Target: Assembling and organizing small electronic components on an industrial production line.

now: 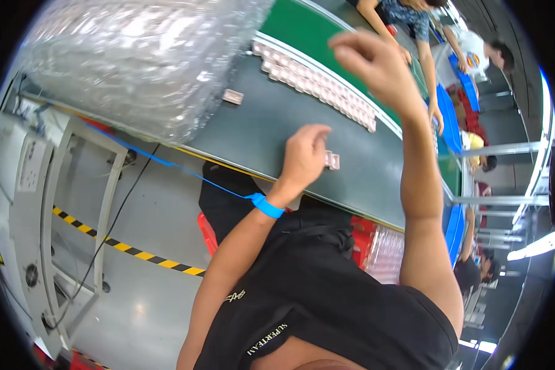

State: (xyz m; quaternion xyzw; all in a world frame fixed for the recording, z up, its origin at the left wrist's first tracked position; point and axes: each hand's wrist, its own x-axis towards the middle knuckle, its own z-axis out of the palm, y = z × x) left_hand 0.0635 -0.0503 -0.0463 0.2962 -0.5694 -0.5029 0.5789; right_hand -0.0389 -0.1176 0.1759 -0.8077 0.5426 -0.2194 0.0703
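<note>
My left hand (305, 154) wears a blue wrist strap (267, 206) with a cord. It is low over the dark grey worktop (271, 117), its fingers curled against a small pink-and-white block (332, 160); part of the grip is hidden. My right hand (373, 71) is raised over the far side of the bench, thumb and fingers bent toward each other. Motion blurs its fingertips, and nothing shows between them. Beyond my hands, several similar blocks stand packed in long slanting rows (314, 83). One single block (232, 97) lies apart, beside the bubble wrap.
A big stack of clear bubble-wrap packaging (135, 61) covers the bench's left end. Behind the rows runs a green conveyor belt (302, 24) with a pale rail. Co-workers and blue bins (449, 117) are across it. Below the bench edge is a red crate (362, 237).
</note>
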